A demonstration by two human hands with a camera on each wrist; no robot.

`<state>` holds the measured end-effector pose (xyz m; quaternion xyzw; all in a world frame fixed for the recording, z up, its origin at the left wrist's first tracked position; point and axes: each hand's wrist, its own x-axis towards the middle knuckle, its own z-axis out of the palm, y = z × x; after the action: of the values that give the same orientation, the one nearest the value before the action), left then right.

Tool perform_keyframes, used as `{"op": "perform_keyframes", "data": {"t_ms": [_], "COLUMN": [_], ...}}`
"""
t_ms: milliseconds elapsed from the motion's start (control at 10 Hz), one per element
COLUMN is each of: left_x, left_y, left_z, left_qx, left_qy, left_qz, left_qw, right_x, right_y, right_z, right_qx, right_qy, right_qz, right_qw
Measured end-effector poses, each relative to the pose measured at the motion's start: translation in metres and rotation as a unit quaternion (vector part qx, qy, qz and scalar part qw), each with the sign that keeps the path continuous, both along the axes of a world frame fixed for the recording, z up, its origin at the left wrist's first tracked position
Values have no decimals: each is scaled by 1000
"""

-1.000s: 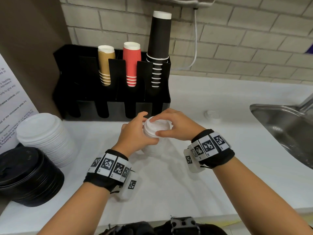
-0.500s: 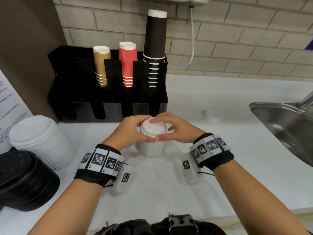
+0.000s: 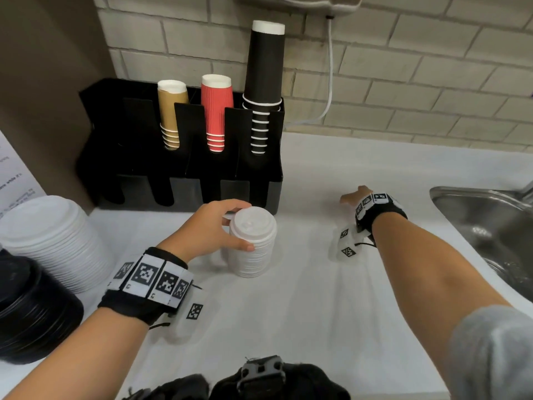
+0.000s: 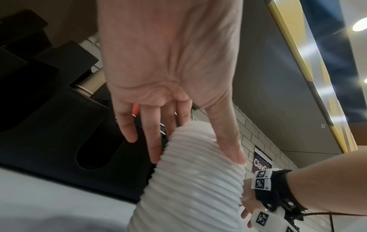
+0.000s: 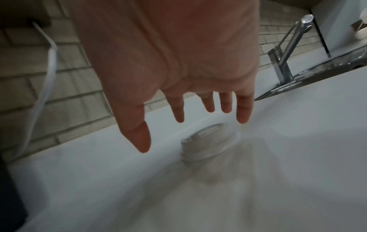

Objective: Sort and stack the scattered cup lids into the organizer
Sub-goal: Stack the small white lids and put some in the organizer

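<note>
Head view: the white lid stack (image 3: 252, 246) is gripped by the left hand (image 3: 213, 226), and could be toppled while the spread-fingered right hand (image 5: 178, 66) hovers over 1 stray lid (image 5: 210, 141).

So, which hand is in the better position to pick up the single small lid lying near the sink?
The right hand. It hovers open just above the loose lid, fingers spread toward it. The left hand is busy holding the small lid stack by the organizer.
</note>
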<state>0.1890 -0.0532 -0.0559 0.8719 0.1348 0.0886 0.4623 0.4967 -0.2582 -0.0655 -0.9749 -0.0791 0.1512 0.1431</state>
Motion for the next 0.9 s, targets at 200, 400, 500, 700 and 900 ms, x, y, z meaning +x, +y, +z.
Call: {"op": "perform_keyframes", "data": {"t_ms": [200, 400, 500, 700, 900], "left_x": [0, -2, -2, -3, -5], "left_y": [1, -1, -1, -3, -8], "left_z": [-1, -2, -2, 0, -3], "left_qx": [0, -4, -1, 10, 10], "left_qy": [3, 0, 0, 5, 0], "left_qz": [4, 5, 5, 9, 32], "left_qw": [1000, 1000, 1000, 1000, 999], "right_x": [3, 10, 10, -13, -118], "right_y": [-5, -4, -7, 4, 17], "right_z": [-11, -18, -17, 21, 62], "right_qx": [-194, 1, -40, 122, 408], "right_qy": [-65, -25, -22, -63, 49], "right_qz": [139, 43, 46, -31, 166], "right_qw": [969, 999, 998, 990, 896]}}
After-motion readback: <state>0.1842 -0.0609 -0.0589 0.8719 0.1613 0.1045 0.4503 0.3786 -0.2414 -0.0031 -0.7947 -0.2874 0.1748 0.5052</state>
